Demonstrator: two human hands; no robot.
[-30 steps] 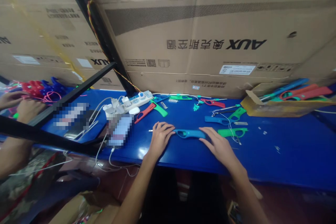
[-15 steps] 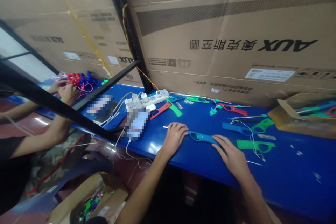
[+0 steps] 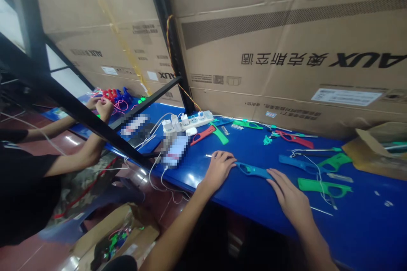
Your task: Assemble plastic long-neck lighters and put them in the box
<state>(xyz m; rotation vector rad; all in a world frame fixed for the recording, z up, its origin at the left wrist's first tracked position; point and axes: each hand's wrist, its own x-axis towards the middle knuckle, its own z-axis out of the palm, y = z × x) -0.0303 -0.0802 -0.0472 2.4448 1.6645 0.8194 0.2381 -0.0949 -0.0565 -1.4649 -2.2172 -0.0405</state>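
Note:
A blue plastic lighter-shaped piece (image 3: 254,170) lies level just above or on the blue table, held at both ends. My left hand (image 3: 221,169) pinches its left end, and a thin metal rod (image 3: 208,156) sticks out past those fingers. Around the right end of the piece are the fingers of my right hand (image 3: 286,188). To the right lie a green piece (image 3: 313,185), another blue piece (image 3: 294,162) and white wire (image 3: 321,184). Behind my hands are a red piece (image 3: 294,139) and a green one (image 3: 219,134).
A power strip (image 3: 193,121) with plugs and a phone (image 3: 176,151) sit to the left. An opened carton (image 3: 375,152) stands at the right. Black metal bars cross the left side, where another person's hands (image 3: 103,106) hold pink cord. Another carton (image 3: 92,237) is below.
The view has shifted, so the scene sits further right and slightly lower. Both my hands keep their hold on the blue piece, with little change.

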